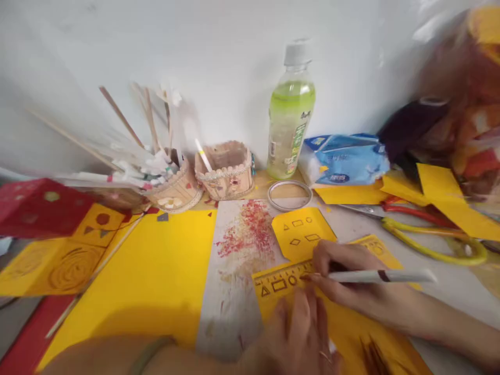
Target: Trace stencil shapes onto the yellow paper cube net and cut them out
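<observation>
Bright, diffuse light washes the pale wall [226, 67], a soft shadow darkens the near end of the yellow sheet [164, 271], and blur smears the pen [363, 276], the sticks [121, 117] and the stretched outer edges, while the bottle [291, 130] looks clearer.

A plain, smooth, pale grey-white wall [230, 62] fills the back. A flat, light brown, wood-coloured tabletop [263, 182] runs up to the bottom of it. The room is bright. The light is soft, and pale grey shadows show on the wall. The far sides look blurry.
</observation>
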Tool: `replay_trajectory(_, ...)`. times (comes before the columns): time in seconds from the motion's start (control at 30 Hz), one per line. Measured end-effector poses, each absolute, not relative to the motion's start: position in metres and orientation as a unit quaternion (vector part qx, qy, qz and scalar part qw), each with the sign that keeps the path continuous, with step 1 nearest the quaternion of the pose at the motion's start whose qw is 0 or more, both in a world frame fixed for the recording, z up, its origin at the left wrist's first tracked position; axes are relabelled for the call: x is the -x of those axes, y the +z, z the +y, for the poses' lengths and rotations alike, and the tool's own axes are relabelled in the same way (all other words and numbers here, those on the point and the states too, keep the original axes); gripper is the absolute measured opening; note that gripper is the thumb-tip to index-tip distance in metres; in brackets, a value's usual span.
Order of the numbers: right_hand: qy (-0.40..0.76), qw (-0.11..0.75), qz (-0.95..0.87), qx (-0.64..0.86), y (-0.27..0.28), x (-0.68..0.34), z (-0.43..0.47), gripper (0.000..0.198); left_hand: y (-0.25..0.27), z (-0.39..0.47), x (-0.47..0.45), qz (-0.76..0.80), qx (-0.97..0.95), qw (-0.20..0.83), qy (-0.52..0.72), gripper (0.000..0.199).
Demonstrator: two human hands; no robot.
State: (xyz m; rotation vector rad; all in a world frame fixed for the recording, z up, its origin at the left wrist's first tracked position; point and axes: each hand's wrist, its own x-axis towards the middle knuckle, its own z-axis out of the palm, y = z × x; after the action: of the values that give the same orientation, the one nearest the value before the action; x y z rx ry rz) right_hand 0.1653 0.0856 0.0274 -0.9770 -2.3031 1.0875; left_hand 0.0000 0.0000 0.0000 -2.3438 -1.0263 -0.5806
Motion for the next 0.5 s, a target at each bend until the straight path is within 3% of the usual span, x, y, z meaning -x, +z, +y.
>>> replay_trajectory(0.2, 0.406, 0.207, -0.821, 0.344, 0.024, -0.166, 0.085, 0.023, -0.007, 0.0, 0.0, -0.403, 0.856, 0.209, -0.248, 0.035)
replay_trajectory(0.5, 0.369, 0.188, -0.824, 0.386, 0.027, -0.166, 0.085, 0.022, -0.009, 0.002, -0.005, -0.42, 0.827, 0.219, -0.301, 0.037)
